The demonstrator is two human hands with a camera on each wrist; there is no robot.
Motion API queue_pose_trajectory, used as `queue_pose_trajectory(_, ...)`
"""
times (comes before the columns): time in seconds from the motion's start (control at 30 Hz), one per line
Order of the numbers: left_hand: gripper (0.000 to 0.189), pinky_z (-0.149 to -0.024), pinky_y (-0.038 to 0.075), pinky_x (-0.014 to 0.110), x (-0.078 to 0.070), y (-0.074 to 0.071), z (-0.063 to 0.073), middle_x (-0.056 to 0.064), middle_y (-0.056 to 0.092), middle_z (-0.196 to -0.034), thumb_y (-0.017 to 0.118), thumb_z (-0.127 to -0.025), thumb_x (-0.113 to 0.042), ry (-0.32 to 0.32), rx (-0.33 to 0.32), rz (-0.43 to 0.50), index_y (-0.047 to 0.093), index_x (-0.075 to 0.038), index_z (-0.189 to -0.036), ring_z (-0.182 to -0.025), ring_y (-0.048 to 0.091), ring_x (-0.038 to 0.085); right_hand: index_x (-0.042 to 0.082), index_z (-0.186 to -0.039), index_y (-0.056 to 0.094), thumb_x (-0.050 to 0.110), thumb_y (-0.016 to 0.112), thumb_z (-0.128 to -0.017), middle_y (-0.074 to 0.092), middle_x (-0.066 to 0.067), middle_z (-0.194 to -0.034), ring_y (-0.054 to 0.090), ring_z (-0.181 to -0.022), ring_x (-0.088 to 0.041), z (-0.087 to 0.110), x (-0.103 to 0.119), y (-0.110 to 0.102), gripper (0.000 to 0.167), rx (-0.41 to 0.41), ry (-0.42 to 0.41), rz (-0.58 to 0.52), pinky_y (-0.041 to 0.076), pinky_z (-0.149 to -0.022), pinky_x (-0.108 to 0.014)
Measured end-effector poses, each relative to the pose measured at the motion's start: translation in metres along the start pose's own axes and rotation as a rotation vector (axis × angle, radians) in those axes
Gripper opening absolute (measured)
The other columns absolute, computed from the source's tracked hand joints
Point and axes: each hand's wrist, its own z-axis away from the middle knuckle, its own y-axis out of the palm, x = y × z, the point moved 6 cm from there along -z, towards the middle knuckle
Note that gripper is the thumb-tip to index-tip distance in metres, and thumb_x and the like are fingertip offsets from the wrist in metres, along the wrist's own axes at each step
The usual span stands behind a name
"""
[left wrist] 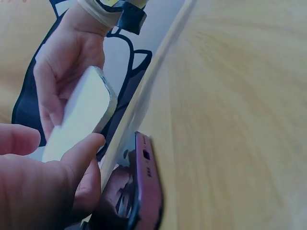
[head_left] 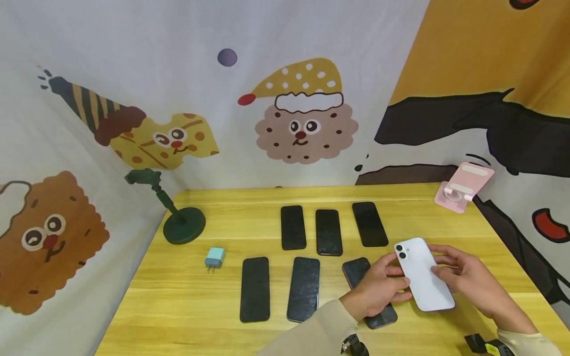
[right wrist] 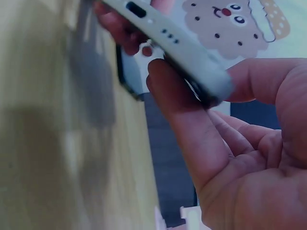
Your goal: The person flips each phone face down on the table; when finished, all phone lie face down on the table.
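A white smartphone (head_left: 425, 277) is held above the table, its back with two camera lenses turned up. My left hand (head_left: 378, 287) grips its left long edge, thumb at the rim. On the opposite edge, my right hand (head_left: 469, 277) pinches it, thumb on the back and fingers underneath. The right wrist view shows the bottom edge of the white phone (right wrist: 177, 45), with its charging port and speaker holes. Under my left hand lies a dark-screened phone (head_left: 382, 316), partly hidden; in the left wrist view this phone (left wrist: 149, 184) has a pinkish frame.
Two black phones (head_left: 255, 289) (head_left: 304, 289) lie to the left in the front row. Behind them are three more phones (head_left: 293, 227) (head_left: 328, 232) (head_left: 370, 224). A green stand (head_left: 184, 225) and a blue charger plug (head_left: 215, 257) are at left, a pink phone stand (head_left: 467, 183) at back right.
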Motion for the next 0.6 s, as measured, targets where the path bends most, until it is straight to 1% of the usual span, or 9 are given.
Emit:
queue_pose_trajectory(0.1, 0.064, -0.094, 0.062, 0.053, 0.001, 0.001, 0.001, 0.012, 0.062, -0.111, 0.065, -0.094, 0.013, 0.002, -0.011, -0.02, 0.059, -0.025, -0.145, -0.1, 0.072, 0.03, -0.004, -0.157, 0.041, 0.016, 0.066, -0.105, 0.063, -0.032, -0.134, 0.069, -0.094, -0.015, -0.003, -0.01, 0.001, 0.061, -0.004, 0.028, -0.001, 0.062, -0.065, -0.033)
queue_pose_trajectory(0.17, 0.066, -0.093, 0.063, 0.049, 0.001, 0.001, 0.002, 0.011, 0.062, -0.109, 0.065, -0.093, 0.012, 0.004, -0.013, -0.039, 0.058, -0.024, -0.147, -0.098, 0.072, 0.028, -0.003, -0.156, 0.043, 0.016, 0.067, -0.105, 0.065, -0.028, -0.128, 0.067, -0.092, -0.015, -0.006, -0.016, 0.003, 0.06, -0.006, 0.036, 0.011, 0.06, -0.064, -0.032)
queue_pose_trajectory(0.27, 0.068, -0.088, 0.063, 0.039, 0.0, 0.002, 0.002, 0.009, 0.062, -0.107, 0.067, -0.092, 0.009, 0.016, -0.008, -0.103, 0.056, -0.023, -0.15, -0.093, 0.07, 0.02, -0.003, -0.156, 0.044, 0.018, 0.069, -0.104, 0.066, -0.022, -0.122, 0.066, -0.09, -0.017, -0.01, -0.023, 0.006, 0.061, -0.003, 0.047, 0.025, 0.059, -0.063, -0.032)
queue_pose_trajectory(0.33, 0.066, -0.081, 0.06, 0.029, -0.002, 0.003, 0.003, 0.005, 0.064, -0.106, 0.069, -0.092, 0.004, 0.027, -0.007, -0.186, 0.056, -0.024, -0.151, -0.088, 0.067, 0.014, -0.003, -0.155, 0.045, 0.018, 0.069, -0.104, 0.066, -0.021, -0.119, 0.066, -0.09, -0.019, -0.012, -0.025, 0.007, 0.061, 0.002, 0.052, 0.036, 0.059, -0.062, -0.033)
queue_pose_trajectory(0.4, 0.063, -0.075, 0.055, 0.023, -0.005, 0.003, 0.004, 0.001, 0.065, -0.104, 0.07, -0.093, 0.0, 0.036, -0.012, -0.286, 0.058, -0.026, -0.149, -0.083, 0.065, 0.008, -0.003, -0.155, 0.046, 0.019, 0.07, -0.103, 0.066, -0.019, -0.117, 0.065, -0.089, -0.019, -0.013, -0.027, 0.008, 0.062, 0.007, 0.068, 0.047, 0.06, -0.061, -0.034)
queue_pose_trajectory(0.43, 0.06, -0.071, 0.053, 0.021, -0.006, 0.003, 0.005, -0.001, 0.066, -0.103, 0.071, -0.093, -0.003, 0.037, -0.019, -0.338, 0.06, -0.028, -0.147, -0.08, 0.064, 0.006, -0.003, -0.155, 0.046, 0.02, 0.071, -0.103, 0.067, -0.018, -0.115, 0.065, -0.088, -0.018, -0.013, -0.028, 0.008, 0.061, 0.006, 0.077, 0.056, 0.06, -0.061, -0.033)
queue_pose_trajectory(0.5, 0.056, -0.067, 0.051, 0.02, -0.008, 0.003, 0.007, -0.004, 0.066, -0.102, 0.072, -0.094, -0.007, 0.033, -0.034, -0.425, 0.063, -0.031, -0.144, -0.076, 0.063, 0.004, -0.003, -0.154, 0.048, 0.02, 0.071, -0.102, 0.068, -0.016, -0.112, 0.064, -0.087, -0.017, -0.012, -0.029, 0.009, 0.061, 0.007, 0.087, 0.074, 0.06, -0.061, -0.033)
queue_pose_trajectory(0.57, 0.052, -0.063, 0.049, 0.02, -0.011, 0.002, 0.007, -0.005, 0.067, -0.103, 0.072, -0.095, -0.011, 0.03, -0.053, -0.496, 0.065, -0.033, -0.142, -0.072, 0.062, 0.004, -0.004, -0.152, 0.05, 0.022, 0.073, -0.102, 0.07, -0.014, -0.109, 0.065, -0.087, -0.016, -0.012, -0.028, 0.009, 0.061, 0.006, 0.093, 0.093, 0.061, -0.063, -0.032)
queue_pose_trajectory(0.6, 0.052, -0.063, 0.05, 0.021, -0.012, 0.002, 0.007, -0.005, 0.067, -0.104, 0.073, -0.095, -0.012, 0.025, -0.067, -0.518, 0.065, -0.033, -0.142, -0.071, 0.064, 0.005, -0.005, -0.151, 0.051, 0.023, 0.073, -0.101, 0.071, -0.013, -0.107, 0.065, -0.085, -0.016, -0.012, -0.027, 0.009, 0.061, 0.006, 0.086, 0.11, 0.061, -0.063, -0.032)
